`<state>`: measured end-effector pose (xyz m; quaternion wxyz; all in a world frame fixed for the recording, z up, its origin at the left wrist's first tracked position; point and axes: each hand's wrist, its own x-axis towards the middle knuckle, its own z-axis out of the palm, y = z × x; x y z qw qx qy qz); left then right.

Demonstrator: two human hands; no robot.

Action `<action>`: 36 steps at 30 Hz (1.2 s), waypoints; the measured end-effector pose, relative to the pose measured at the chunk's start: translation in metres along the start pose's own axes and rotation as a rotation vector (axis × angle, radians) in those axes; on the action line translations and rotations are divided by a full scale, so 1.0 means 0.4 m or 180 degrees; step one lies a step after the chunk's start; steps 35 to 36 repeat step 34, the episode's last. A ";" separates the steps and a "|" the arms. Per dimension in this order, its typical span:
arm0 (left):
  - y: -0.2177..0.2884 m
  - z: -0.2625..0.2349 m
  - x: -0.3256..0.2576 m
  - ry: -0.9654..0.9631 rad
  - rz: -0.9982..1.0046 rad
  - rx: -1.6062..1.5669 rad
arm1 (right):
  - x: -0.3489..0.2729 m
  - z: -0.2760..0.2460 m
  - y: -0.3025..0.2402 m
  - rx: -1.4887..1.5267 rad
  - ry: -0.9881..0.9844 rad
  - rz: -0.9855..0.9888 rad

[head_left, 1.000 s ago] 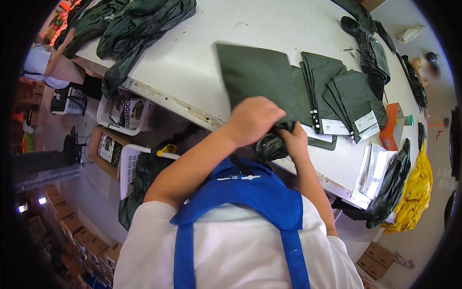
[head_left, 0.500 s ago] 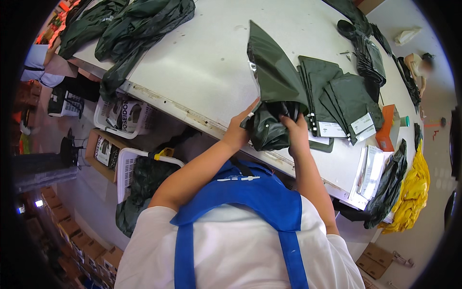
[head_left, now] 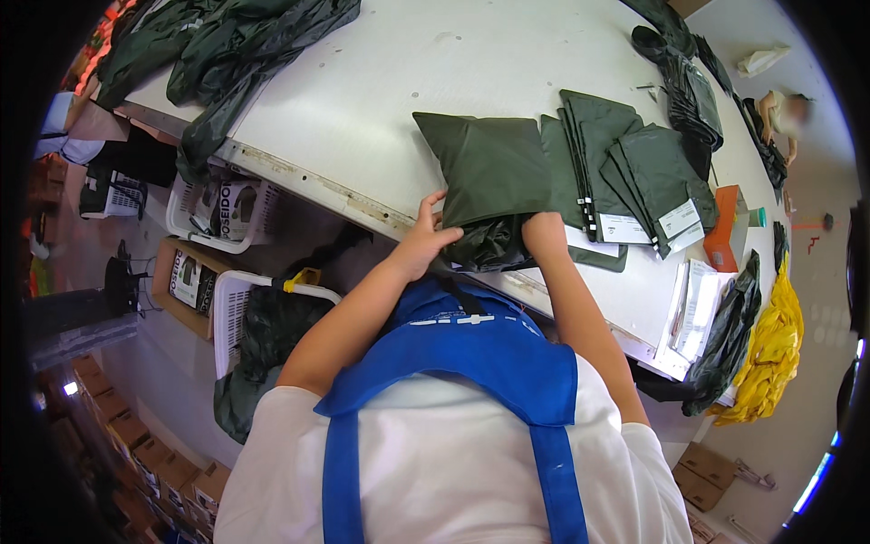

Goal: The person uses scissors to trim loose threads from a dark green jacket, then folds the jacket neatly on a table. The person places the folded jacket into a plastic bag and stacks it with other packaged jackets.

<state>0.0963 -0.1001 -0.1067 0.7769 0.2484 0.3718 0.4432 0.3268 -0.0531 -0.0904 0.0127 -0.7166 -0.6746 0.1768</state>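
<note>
A dark green fabric pouch (head_left: 494, 168) lies at the near edge of the table, its mouth toward me. A shiny, crumpled dark bundle (head_left: 489, 245), perhaps a folded garment, shows partly inside the mouth. My right hand (head_left: 544, 236) is closed on the right side of the pouch's rim, its fingertips hidden. At the left side my left hand (head_left: 422, 240) has its fingers apart, thumb and fingertips against the pouch and bundle. Flat green pouches (head_left: 594, 154) with white labels lie stacked just right of the pouch.
Dark green garments (head_left: 245, 63) are heaped at the far left of the white table (head_left: 362, 118). An orange box (head_left: 725, 227), papers (head_left: 696, 304) and yellow fabric (head_left: 775, 349) sit to the right. White baskets (head_left: 233, 313) stand below the left edge. Other people are farther off.
The pouch has come down from a raised, tilted position to lie flatter and wider on the table. My left hand has shifted left and its fingers have spread; my right hand has moved slightly left.
</note>
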 end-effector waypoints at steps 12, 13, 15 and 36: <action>0.009 0.053 -0.010 0.0006 -0.0063 0.0821 | 0.043 -0.053 -0.061 0.0602 -0.0062 -0.0065; -0.007 0.040 -0.006 -0.0024 -0.0179 0.0724 | 0.053 -0.041 -0.052 0.0697 -0.0337 -0.0005; -0.050 0.004 0.012 -0.0089 -0.0402 0.0516 | 0.092 0.032 0.017 -0.0498 0.0765 -0.1563; -0.034 0.020 0.018 -0.0199 -0.0116 0.0833 | 0.078 -0.057 -0.163 0.0311 -0.0189 -0.1110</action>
